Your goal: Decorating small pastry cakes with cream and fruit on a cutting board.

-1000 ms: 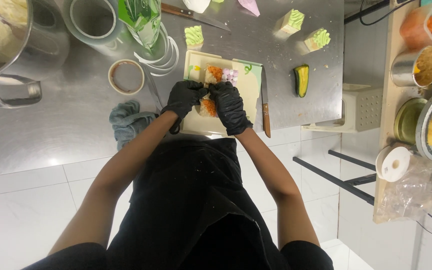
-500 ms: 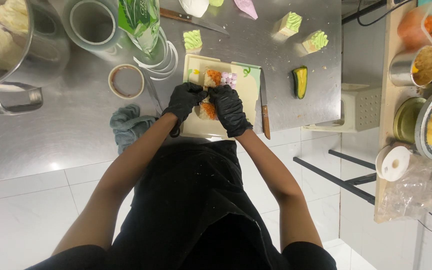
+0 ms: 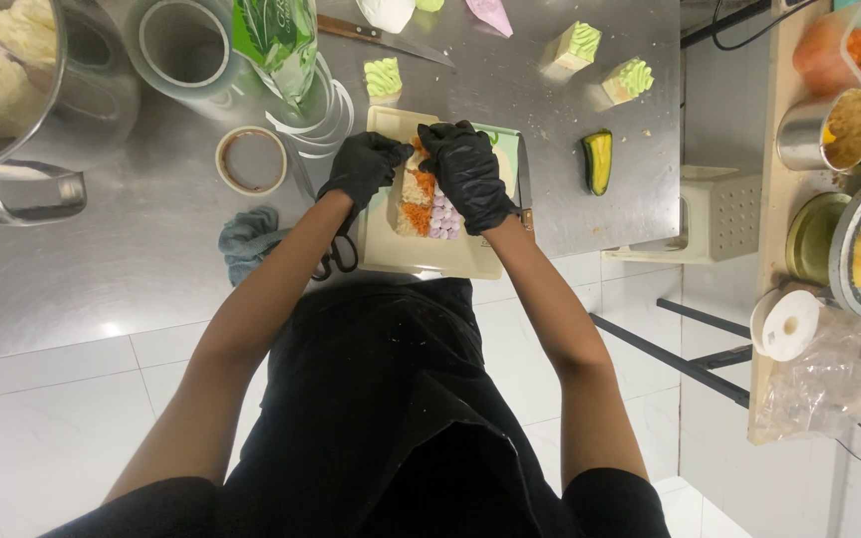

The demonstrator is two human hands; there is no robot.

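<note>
- Your left hand [image 3: 364, 167] in its black glove is curled against the left side of the rectangular cake slab topped with orange shreds and pale purple dots [image 3: 423, 202]; your right hand [image 3: 468, 174], also gloved, wraps over its far end and right side. Grip on both: fingers bent close on the cake; whether they pinch anything smaller, can't tell.
- Cake sits mid cream rectangular cutting board [image 3: 421, 254] at the near edge of the steel worktable [image 3: 102, 259].
- Black-handled scissors [image 3: 336, 254] lie under your left wrist, grey-blue cloth [image 3: 246, 239] just beside them.
- Brown tape roll [image 3: 251, 159] and clear tape roll [image 3: 183, 45] sit left of the board.
- Green-frosted cake cube [image 3: 384, 78] stands just beyond the board; two more [image 3: 570, 48] [image 3: 628, 80] far right, well apart.
- Wood-handled knife [image 3: 386, 38] lies at the far edge.
- Green-skinned yellow fruit slice [image 3: 598, 161] lies right of the board.
</note>
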